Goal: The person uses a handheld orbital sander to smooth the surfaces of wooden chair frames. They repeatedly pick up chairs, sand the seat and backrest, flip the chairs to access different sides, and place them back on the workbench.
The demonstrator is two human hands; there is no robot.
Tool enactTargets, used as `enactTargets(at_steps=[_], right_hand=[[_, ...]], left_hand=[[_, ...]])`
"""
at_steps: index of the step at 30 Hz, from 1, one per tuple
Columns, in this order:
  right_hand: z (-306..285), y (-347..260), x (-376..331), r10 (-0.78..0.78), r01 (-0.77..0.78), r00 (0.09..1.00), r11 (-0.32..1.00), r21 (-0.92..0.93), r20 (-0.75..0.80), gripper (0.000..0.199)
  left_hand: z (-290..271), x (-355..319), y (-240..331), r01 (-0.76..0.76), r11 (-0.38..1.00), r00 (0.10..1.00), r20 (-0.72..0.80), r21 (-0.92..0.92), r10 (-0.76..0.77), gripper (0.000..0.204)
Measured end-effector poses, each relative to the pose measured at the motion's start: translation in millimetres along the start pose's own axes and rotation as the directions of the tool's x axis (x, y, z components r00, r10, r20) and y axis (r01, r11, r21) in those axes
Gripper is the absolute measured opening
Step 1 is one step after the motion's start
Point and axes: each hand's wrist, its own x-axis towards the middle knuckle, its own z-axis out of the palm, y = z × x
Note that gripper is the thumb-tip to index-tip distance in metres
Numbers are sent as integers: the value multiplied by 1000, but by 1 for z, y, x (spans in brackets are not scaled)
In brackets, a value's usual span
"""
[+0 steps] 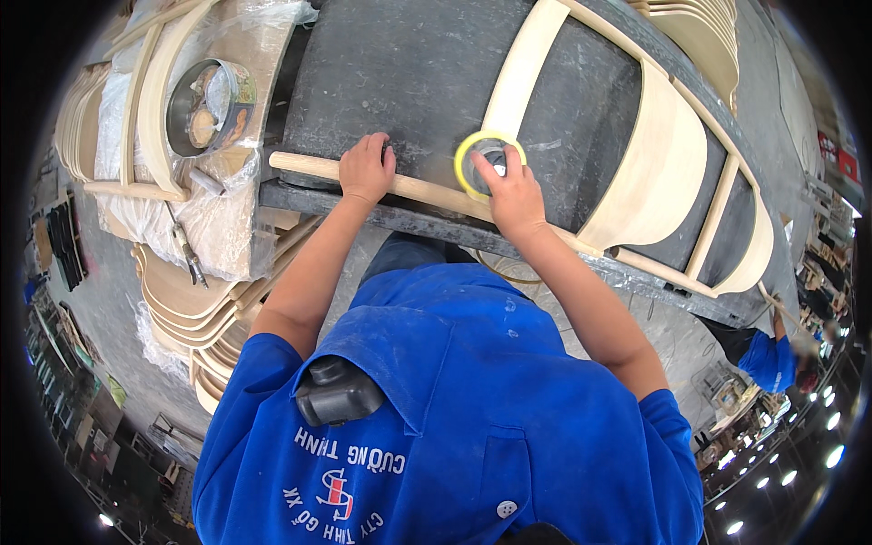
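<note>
A pale wooden chair frame [436,193] lies on a dark padded workbench [391,82], its long round rail running along the near edge. My left hand [366,169] is closed round this rail near its left end, fingers over the top. In my right hand [516,198] is a yellow ring that looks like a roll of tape [465,156], with my fingers reaching into its middle. The ring sits where a curved slat [525,68] meets the rail. A wide curved backrest panel [656,168] joins the frame farther right.
Another wooden frame [719,218] lies on the bench at the right. On the left, a plastic-covered board [222,227] bears a round tin [238,107] and an air gun [188,254]. Stacked curved wooden parts [195,322] stand below it. A person in blue [767,361] is at far right.
</note>
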Motion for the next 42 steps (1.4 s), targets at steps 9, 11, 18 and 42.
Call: enactTargets(at_steps=[9,11,18,42], right_hand=[[-23,-24,23,27,39,955,976,-215,296,57],[-25,-33,37,52,45,941,960,-275,334,55],[-29,-18,18,-54,151,880,973,-172,471,61],[-77,162,230,454,-440,891,860,260,7,75]], left_hand=[[2,-1,6,-9,1000,1000,25,-21,10,22],[2,0,7,-18,1000,999,30,-22,18,23],[1,-3,9,-37,999,998,42,-37,38,23],[7,-3,20,-35,996,986,163,-77,47,26]])
